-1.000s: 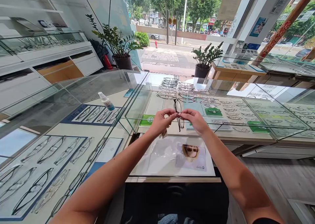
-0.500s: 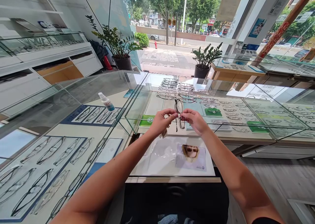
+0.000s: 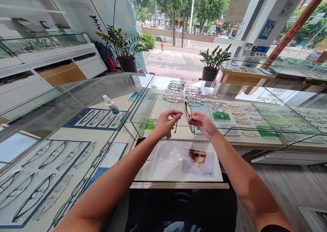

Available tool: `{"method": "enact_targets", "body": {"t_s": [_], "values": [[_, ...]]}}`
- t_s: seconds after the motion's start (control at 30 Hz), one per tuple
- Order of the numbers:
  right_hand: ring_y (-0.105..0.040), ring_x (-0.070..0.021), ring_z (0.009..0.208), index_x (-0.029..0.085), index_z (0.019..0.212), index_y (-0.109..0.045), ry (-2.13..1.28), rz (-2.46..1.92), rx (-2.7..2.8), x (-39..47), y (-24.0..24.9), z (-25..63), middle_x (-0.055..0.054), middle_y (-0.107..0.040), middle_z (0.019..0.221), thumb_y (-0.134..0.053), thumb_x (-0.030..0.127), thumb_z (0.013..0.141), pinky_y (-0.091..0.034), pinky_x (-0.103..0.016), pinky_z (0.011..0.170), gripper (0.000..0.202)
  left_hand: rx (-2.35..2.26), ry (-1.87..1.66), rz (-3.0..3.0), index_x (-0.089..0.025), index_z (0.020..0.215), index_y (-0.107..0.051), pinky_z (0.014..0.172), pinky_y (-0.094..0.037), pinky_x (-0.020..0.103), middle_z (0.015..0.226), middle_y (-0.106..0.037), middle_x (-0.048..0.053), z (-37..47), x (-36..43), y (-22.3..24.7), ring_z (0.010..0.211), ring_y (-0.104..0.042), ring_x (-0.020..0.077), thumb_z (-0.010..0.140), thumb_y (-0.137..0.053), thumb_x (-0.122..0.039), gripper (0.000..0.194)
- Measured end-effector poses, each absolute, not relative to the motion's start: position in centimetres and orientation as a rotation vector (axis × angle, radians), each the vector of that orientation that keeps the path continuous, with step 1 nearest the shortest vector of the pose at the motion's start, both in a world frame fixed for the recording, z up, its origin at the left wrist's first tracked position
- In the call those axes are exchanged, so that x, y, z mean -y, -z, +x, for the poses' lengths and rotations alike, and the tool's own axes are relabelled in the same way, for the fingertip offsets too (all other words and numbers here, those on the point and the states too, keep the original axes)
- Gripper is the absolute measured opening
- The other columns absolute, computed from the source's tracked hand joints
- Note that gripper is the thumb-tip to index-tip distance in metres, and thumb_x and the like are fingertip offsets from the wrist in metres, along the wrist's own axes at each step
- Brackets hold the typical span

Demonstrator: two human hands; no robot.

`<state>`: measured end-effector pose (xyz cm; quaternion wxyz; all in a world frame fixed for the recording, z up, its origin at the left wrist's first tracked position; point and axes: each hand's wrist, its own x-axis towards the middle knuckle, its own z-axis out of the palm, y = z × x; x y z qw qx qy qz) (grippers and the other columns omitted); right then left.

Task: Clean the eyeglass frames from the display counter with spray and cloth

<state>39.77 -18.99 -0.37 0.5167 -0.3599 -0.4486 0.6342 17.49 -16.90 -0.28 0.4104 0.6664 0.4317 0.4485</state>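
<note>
My right hand [image 3: 203, 123] is closed on a pair of dark-framed glasses [image 3: 188, 111], held upright over the glass counter. To its left, my left hand [image 3: 167, 122] is closed, thumb and forefinger pinched at one of the glasses' temple arms. A small pale piece and a brownish piece [image 3: 169, 134] show in and under the left palm; what they are is too small to tell. Below the hands, clear crumpled plastic [image 3: 170, 157] and a card with a sunglasses picture [image 3: 197, 162] lie on the white counter surface.
Behind the hands, rows of glasses [image 3: 194, 90] lie on the glass showcase [image 3: 139, 106]. A spray bottle [image 3: 111, 105] stands on the left case, near trays of frames [image 3: 98, 118]. Potted plants [image 3: 127, 63] and a window are beyond.
My hands have moved slightly apart. The glasses have turned, with the lenses now seen more edge-on, and the left hand has shifted a little left with one temple arm.
</note>
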Motion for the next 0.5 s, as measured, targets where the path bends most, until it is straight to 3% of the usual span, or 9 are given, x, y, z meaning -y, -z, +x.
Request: {"method": "enact_targets", "body": {"t_s": [0.17, 0.33, 0.5], "values": [[-0.065, -0.017, 0.08, 0.022, 0.074, -0.074, -1.53, -0.898, 1.168, 18.7, 0.3, 40.4, -0.002, -0.076, 0.082, -0.091, 0.039, 0.076, -0.053, -0.032, 0.081, 0.024, -1.235, -1.285, 2.003, -0.021, 0.103, -0.085, 0.083, -0.049, 0.032, 0.103, -0.082, 0.009, 16.1, 15.7, 0.3, 0.093, -0.069, 0.0227, 0.101, -0.069, -0.045, 0.03], [-0.063, -0.0161, 0.076, 0.021, 0.071, -0.072, -1.52, -0.973, 1.219, 18.5, 0.4, 40.9, -0.001, -0.073, 0.077, -0.089, 0.037, 0.075, -0.053, -0.032, 0.079, 0.023, -1.433, -1.28, 2.153, -0.022, 0.105, -0.087, 0.069, -0.039, 0.032, 0.11, -0.08, 0.007, 15.3, 15.4, 0.0, 0.065, -0.055, 0.0149, 0.106, -0.066, -0.04, 0.027], [-0.067, -0.0176, 0.083, 0.023, 0.076, -0.073, -1.538, -0.951, 1.186, 18.5, 0.5, 40.7, -0.001, -0.076, 0.082, -0.093, 0.041, 0.074, -0.055, -0.033, 0.085, 0.026, -1.495, -1.271, 2.199, -0.021, 0.114, -0.084, 0.065, -0.038, 0.031, 0.119, -0.078, 0.008, 15.4, 15.6, 0.1, 0.063, -0.055, 0.0128, 0.107, -0.067, -0.04, 0.026]]}}
